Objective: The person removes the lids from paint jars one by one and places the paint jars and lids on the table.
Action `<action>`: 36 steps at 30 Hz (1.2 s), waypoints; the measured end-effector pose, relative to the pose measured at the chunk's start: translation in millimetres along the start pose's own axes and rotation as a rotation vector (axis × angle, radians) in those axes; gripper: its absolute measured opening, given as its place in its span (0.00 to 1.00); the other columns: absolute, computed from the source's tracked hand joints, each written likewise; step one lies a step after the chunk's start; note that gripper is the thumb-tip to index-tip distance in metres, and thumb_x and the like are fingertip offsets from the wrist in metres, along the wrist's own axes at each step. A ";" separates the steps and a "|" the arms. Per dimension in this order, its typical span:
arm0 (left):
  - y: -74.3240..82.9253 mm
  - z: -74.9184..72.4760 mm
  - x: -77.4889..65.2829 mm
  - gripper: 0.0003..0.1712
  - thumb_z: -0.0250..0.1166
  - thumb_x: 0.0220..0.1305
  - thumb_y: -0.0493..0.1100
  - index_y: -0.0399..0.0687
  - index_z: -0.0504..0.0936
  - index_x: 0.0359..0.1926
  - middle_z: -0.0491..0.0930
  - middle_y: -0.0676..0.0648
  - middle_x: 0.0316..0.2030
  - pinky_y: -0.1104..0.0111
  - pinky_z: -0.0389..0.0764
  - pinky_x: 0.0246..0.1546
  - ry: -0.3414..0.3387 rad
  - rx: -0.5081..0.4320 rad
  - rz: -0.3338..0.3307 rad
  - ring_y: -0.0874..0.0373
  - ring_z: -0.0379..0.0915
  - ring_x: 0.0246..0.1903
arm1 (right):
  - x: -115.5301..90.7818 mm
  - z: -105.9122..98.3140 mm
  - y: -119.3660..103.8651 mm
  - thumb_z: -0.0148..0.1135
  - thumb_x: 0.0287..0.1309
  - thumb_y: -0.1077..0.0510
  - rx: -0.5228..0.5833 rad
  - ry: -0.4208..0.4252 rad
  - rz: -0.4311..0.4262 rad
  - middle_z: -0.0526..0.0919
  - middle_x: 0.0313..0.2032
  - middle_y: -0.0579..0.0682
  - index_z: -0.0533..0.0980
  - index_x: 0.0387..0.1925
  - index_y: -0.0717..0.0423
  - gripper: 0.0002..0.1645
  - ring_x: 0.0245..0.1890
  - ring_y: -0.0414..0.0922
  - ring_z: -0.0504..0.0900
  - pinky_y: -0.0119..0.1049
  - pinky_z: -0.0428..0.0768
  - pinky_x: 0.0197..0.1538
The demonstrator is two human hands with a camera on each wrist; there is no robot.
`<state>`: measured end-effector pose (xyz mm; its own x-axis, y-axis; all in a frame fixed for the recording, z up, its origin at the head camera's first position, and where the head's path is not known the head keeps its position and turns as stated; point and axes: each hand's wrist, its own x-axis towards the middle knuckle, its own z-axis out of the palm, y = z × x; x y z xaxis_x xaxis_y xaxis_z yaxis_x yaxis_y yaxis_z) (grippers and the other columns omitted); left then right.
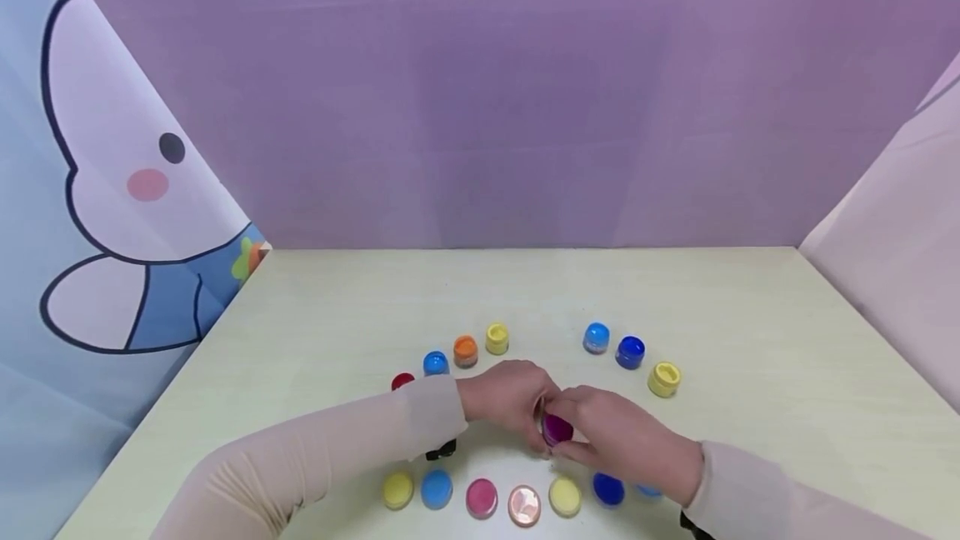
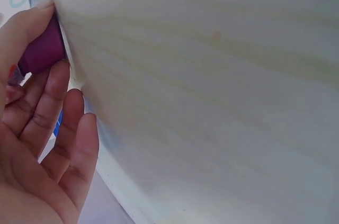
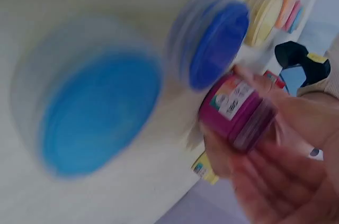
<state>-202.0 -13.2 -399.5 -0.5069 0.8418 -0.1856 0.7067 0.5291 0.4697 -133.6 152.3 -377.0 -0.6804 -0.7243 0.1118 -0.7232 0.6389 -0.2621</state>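
Observation:
A small purple jar [image 1: 557, 430] with a white label stands between my two hands over the near middle of the table. My left hand [image 1: 510, 397] pinches it from the left; in the left wrist view its thumb and forefinger lie on the purple side [image 2: 45, 49], with the other fingers spread below. From the right, my right hand [image 1: 626, 438] holds the same jar, thumb on the near side and fingers on the far side. In the right wrist view the labelled jar [image 3: 230, 105] is tilted, with fingers close round it.
In front lies a row of small jars, among them yellow [image 1: 397, 490], light blue [image 1: 437, 489], pink [image 1: 482, 497] and dark blue [image 1: 608, 489]. Behind my hands stand more, including orange [image 1: 466, 350], yellow [image 1: 664, 378] and blue [image 1: 630, 352]. A purple cloth [image 1: 525, 107] hangs behind the table.

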 end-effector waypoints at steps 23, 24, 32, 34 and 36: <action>-2.1 1.6 2.3 0.18 0.75 0.39 0.50 0.60 0.81 0.35 0.73 0.65 0.21 0.79 0.68 0.26 -0.012 0.038 0.015 0.70 0.67 0.24 | 6.9 1.9 2.5 0.67 0.46 0.47 0.037 -0.005 0.097 0.69 0.19 0.37 0.74 0.31 0.51 0.15 0.20 0.33 0.65 0.27 0.69 0.24; -2.4 1.6 2.3 0.19 0.75 0.39 0.50 0.60 0.81 0.36 0.73 0.65 0.21 0.79 0.68 0.27 -0.012 0.035 0.012 0.70 0.67 0.24 | 6.7 0.8 2.6 0.67 0.46 0.48 0.039 -0.015 0.089 0.68 0.20 0.37 0.74 0.32 0.51 0.15 0.20 0.34 0.65 0.27 0.69 0.24; -2.2 1.7 2.7 0.20 0.75 0.38 0.51 0.57 0.82 0.36 0.73 0.65 0.22 0.79 0.69 0.28 -0.015 0.008 -0.024 0.70 0.68 0.24 | 3.8 -5.5 3.5 0.68 0.45 0.58 0.088 -0.075 0.024 0.73 0.30 0.38 0.76 0.36 0.52 0.13 0.30 0.33 0.69 0.26 0.72 0.34; -2.3 1.8 2.7 0.20 0.76 0.37 0.51 0.56 0.81 0.35 0.73 0.65 0.21 0.79 0.68 0.28 -0.010 0.007 -0.019 0.70 0.68 0.24 | 2.8 -5.5 3.9 0.68 0.45 0.60 0.096 -0.074 0.015 0.74 0.32 0.38 0.77 0.38 0.52 0.15 0.32 0.33 0.69 0.26 0.72 0.36; -2.4 1.8 2.7 0.19 0.76 0.37 0.51 0.56 0.81 0.33 0.73 0.65 0.20 0.79 0.68 0.27 -0.003 0.016 -0.004 0.70 0.67 0.23 | 2.5 -4.7 4.3 0.69 0.45 0.57 0.107 -0.054 0.031 0.74 0.31 0.37 0.77 0.37 0.51 0.15 0.32 0.34 0.70 0.27 0.72 0.36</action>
<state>-204.2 -12.0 -402.7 -0.5080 0.8401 -0.1903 0.7125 0.5340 0.4552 -138.9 154.5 -373.4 -0.6927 -0.7194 0.0512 -0.6833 0.6318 -0.3660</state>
